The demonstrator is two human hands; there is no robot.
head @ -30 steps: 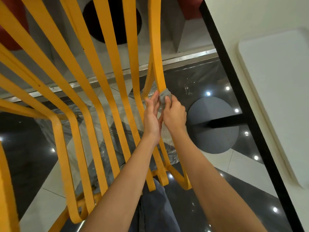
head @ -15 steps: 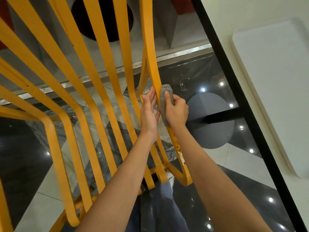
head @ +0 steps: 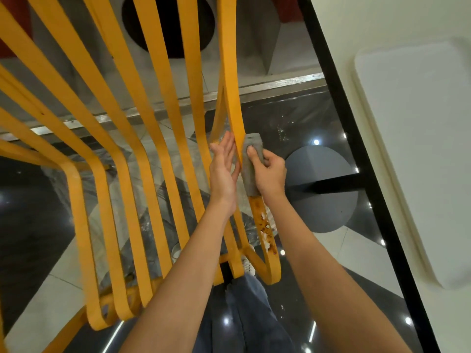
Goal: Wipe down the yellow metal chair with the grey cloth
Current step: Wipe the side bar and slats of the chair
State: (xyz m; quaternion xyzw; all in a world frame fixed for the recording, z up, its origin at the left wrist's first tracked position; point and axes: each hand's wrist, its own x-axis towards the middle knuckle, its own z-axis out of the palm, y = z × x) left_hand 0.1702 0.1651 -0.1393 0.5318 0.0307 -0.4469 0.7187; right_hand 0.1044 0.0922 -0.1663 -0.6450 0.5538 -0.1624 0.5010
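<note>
Pressing grey cloth (head: 251, 164) higher up yellow chair (head: 230, 85), right hand (head: 267, 171) gripping, left hand (head: 223, 169) flat

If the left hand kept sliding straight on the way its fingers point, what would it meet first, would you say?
The left hand lies flat along a yellow chair slat, fingers pointing up it. It would probably just ride further up that slat; nothing else shows in its way, though depth is hard to judge.

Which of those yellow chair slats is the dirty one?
The rightmost slat, the one under the grey cloth: brown and white spots show below the right hand. The others look plain yellow.
</note>
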